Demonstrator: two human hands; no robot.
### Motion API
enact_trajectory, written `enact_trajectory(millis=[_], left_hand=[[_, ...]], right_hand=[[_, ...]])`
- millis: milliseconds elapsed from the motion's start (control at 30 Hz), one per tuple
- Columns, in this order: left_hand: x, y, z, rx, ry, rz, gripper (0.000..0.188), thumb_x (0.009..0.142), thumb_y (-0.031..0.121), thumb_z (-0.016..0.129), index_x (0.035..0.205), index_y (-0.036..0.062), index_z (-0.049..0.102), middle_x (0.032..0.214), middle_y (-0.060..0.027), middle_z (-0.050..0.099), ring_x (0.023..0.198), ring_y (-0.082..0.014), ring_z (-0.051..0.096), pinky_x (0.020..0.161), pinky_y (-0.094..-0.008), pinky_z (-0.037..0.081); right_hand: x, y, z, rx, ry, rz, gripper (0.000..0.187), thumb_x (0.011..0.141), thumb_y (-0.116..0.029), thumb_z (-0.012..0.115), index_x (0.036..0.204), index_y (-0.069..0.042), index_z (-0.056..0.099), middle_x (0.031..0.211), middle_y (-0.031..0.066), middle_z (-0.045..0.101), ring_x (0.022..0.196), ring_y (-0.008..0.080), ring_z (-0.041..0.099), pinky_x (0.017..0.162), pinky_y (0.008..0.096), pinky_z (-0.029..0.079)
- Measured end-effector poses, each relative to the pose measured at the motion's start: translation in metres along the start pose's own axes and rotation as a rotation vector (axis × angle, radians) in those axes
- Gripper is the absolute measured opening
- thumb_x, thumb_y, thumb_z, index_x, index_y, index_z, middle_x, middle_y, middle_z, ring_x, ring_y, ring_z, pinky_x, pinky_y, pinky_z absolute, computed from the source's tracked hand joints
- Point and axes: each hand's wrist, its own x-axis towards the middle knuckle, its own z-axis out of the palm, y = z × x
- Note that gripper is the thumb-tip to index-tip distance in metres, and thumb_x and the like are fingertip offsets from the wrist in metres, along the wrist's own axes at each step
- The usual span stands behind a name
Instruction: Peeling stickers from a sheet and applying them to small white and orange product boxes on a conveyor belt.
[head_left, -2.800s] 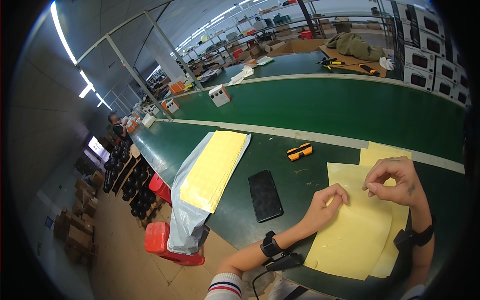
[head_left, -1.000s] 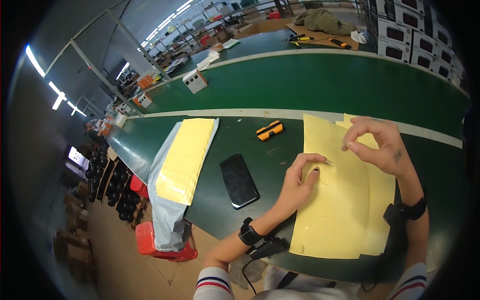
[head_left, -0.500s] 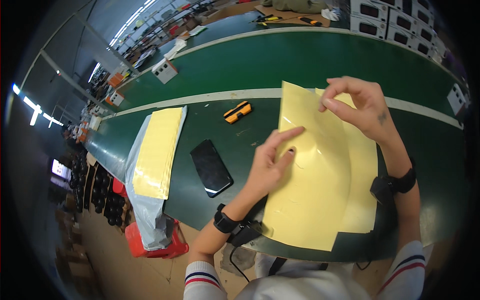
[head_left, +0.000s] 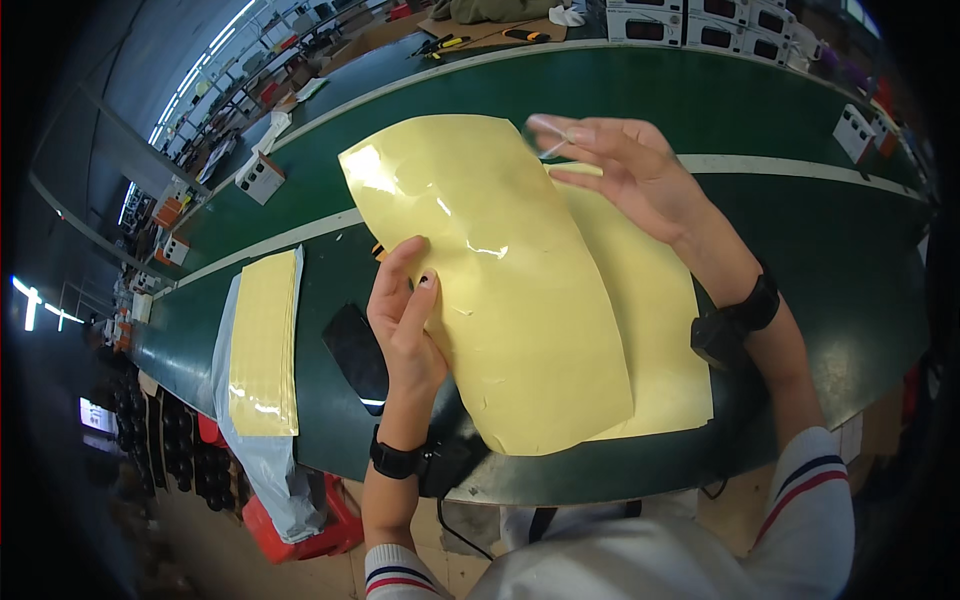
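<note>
A large glossy yellow sheet (head_left: 500,300) is raised and tilted above the table, curling at its far end. My left hand (head_left: 405,320) grips it by its left edge, thumb on the front face. Beyond the sheet's upper right edge, my right hand (head_left: 635,165) pinches a small clear piece of film (head_left: 546,136), blurred. Under and to the right of the raised sheet lies another yellow sheet (head_left: 655,330) on the green table. Further left, a stack of yellow sheets (head_left: 265,345) rests on a grey plastic bag (head_left: 265,470) at the table's edge.
A black phone (head_left: 355,355) lies left of my left hand. An orange-and-black tool (head_left: 378,252) is mostly hidden behind the sheet. Across the table run a pale strip and another green surface. White boxes (head_left: 715,25) are stacked at the back right; a red stool (head_left: 335,520) stands below left.
My left hand has lifted the yellow sheet and swung it left, off the one beneath. The right hand has moved left, and clear film now shows at its fingertips. The whole view has shifted.
</note>
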Motion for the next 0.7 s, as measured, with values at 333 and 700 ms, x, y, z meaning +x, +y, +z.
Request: enact_trajectory(millis=[333, 700], left_hand=[[0.002, -0.017, 0.003, 0.210, 0.042, -0.120, 0.026, 0.091, 0.004, 0.050, 0.115, -0.0014, 0.056, 0.107, -0.0056, 0.059, 0.095, -0.0093, 0.055, 0.082, -0.0230, 0.043], [0.013, -0.042, -0.015, 0.667, -0.274, -0.212, 0.023, 0.091, 0.003, 0.050, 0.111, 0.0002, 0.062, 0.105, -0.0045, 0.062, 0.083, -0.0074, 0.060, 0.068, -0.0191, 0.047]], right_hand=[[-0.042, 0.023, -0.018, 0.338, -0.035, 0.278, 0.024, 0.089, -0.016, 0.059, 0.104, 0.003, 0.059, 0.109, 0.0135, 0.062, 0.101, 0.0226, 0.060, 0.085, 0.0391, 0.050], [-0.050, 0.057, -0.037, 0.010, 0.109, 0.469, 0.025, 0.087, -0.019, 0.062, 0.100, 0.002, 0.061, 0.095, 0.0084, 0.062, 0.087, 0.0146, 0.061, 0.080, 0.0293, 0.050]])
